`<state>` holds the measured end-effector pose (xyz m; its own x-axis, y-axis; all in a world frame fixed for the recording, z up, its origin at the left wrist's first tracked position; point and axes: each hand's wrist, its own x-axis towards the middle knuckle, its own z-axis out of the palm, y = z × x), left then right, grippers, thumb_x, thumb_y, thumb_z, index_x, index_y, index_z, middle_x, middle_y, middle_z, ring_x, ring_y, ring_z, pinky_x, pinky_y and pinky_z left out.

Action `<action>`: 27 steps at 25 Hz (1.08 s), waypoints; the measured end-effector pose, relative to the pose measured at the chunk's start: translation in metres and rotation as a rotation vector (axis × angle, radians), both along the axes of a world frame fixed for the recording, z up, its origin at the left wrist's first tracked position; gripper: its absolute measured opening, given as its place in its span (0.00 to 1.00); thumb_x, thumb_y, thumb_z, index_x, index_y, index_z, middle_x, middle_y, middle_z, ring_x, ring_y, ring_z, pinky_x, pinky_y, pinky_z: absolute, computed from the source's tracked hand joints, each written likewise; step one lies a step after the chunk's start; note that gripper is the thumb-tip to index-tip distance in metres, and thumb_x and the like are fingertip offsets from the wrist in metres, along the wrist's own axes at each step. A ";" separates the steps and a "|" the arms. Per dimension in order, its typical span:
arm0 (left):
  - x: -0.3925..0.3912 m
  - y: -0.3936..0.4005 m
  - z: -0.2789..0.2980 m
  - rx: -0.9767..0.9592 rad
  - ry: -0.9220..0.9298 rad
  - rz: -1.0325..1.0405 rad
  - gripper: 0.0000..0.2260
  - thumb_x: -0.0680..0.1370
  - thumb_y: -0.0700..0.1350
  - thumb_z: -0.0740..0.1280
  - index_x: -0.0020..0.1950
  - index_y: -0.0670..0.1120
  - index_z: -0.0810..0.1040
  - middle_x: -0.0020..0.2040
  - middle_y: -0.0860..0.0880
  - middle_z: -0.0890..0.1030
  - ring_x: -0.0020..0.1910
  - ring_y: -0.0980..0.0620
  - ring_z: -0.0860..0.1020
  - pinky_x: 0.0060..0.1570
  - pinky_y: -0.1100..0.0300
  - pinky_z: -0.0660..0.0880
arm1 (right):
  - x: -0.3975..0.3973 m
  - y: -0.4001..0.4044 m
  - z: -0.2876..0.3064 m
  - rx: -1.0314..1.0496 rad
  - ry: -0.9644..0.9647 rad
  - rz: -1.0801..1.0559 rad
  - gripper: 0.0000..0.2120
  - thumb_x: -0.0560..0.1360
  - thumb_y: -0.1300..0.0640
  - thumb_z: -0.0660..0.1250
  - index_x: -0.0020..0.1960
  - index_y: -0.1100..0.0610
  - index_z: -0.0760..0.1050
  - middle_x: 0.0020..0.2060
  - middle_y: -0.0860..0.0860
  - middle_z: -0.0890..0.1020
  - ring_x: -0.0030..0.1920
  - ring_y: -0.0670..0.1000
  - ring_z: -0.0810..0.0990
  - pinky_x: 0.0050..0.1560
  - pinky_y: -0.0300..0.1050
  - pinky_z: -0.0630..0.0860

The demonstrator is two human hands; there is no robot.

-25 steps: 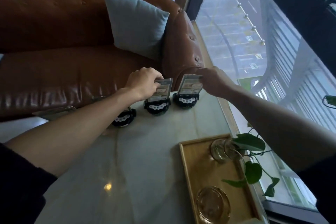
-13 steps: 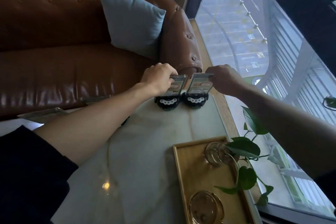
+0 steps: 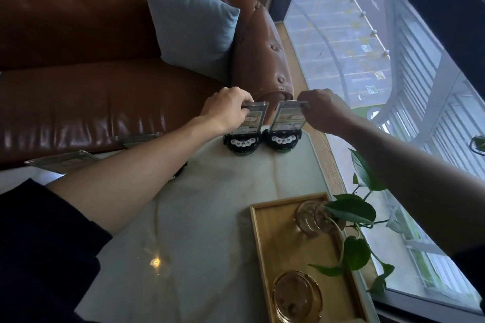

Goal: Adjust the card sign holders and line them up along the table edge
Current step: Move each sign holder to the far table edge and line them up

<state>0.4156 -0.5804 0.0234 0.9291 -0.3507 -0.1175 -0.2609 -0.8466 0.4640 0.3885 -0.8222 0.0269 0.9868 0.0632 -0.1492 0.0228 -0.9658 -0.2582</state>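
Note:
Two card sign holders stand side by side at the far edge of the pale marble table [image 3: 210, 217], each a clear upright card on a round black base. My left hand [image 3: 225, 109] pinches the top of the left holder [image 3: 246, 134]. My right hand [image 3: 324, 107] pinches the top right corner of the right holder [image 3: 284, 131]. Their bases almost touch. A third black base [image 3: 179, 169] peeks out from under my left forearm, mostly hidden. Two more clear card tops [image 3: 139, 139] [image 3: 63, 158] show at the left table edge.
A brown leather sofa [image 3: 91, 102] with a blue cushion [image 3: 189, 23] sits just beyond the table edge. A wooden tray [image 3: 265, 257] at the near right holds a glass vase with a leafy plant [image 3: 351, 212] and an amber glass ashtray [image 3: 296, 296]. A window runs along the right.
My left hand has slid its holder to the right until it stands close beside the right holder. The third base has gone under my forearm.

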 end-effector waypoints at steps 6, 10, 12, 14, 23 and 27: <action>-0.003 0.031 0.015 -0.033 0.067 0.015 0.21 0.72 0.55 0.74 0.63 0.53 0.80 0.58 0.49 0.83 0.56 0.46 0.81 0.57 0.49 0.78 | -0.006 0.010 0.013 -0.087 -0.076 0.032 0.20 0.75 0.56 0.66 0.66 0.58 0.71 0.56 0.62 0.80 0.55 0.65 0.77 0.49 0.57 0.78; -0.004 0.098 0.042 -0.036 0.117 0.101 0.22 0.69 0.62 0.74 0.59 0.54 0.82 0.53 0.54 0.84 0.52 0.54 0.81 0.53 0.55 0.77 | -0.002 0.068 0.047 0.086 -0.346 0.097 0.20 0.75 0.54 0.66 0.65 0.59 0.73 0.59 0.60 0.80 0.58 0.64 0.77 0.49 0.53 0.74; -0.010 0.133 0.050 0.005 0.188 0.098 0.23 0.68 0.62 0.74 0.59 0.54 0.82 0.53 0.55 0.84 0.52 0.56 0.81 0.52 0.57 0.76 | -0.004 0.115 0.057 0.220 -0.319 0.170 0.20 0.73 0.52 0.67 0.63 0.57 0.75 0.57 0.57 0.81 0.56 0.61 0.79 0.48 0.50 0.76; -0.021 0.167 0.054 0.019 0.214 0.104 0.25 0.67 0.63 0.75 0.60 0.54 0.81 0.54 0.55 0.83 0.53 0.56 0.80 0.52 0.57 0.76 | -0.012 0.166 0.056 0.292 -0.199 0.282 0.20 0.73 0.48 0.69 0.63 0.55 0.77 0.55 0.55 0.83 0.53 0.57 0.81 0.51 0.50 0.79; -0.070 0.326 0.044 0.215 0.255 0.079 0.30 0.66 0.46 0.81 0.67 0.49 0.77 0.62 0.48 0.80 0.59 0.48 0.77 0.53 0.57 0.72 | -0.029 0.285 0.012 0.195 0.097 0.358 0.15 0.73 0.54 0.68 0.60 0.49 0.77 0.51 0.54 0.84 0.49 0.60 0.82 0.46 0.52 0.80; -0.074 0.340 0.025 0.062 0.097 0.118 0.08 0.74 0.41 0.74 0.51 0.50 0.85 0.49 0.50 0.85 0.49 0.52 0.81 0.44 0.59 0.74 | -0.024 0.296 0.003 0.123 0.085 0.307 0.12 0.73 0.58 0.61 0.53 0.48 0.79 0.49 0.56 0.84 0.46 0.62 0.81 0.40 0.48 0.74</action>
<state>0.3415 -0.2405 0.0479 0.9467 -0.2289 -0.2267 -0.1141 -0.8964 0.4283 0.3647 -0.5260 0.0303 0.9035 0.3777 -0.2027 0.2808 -0.8787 -0.3860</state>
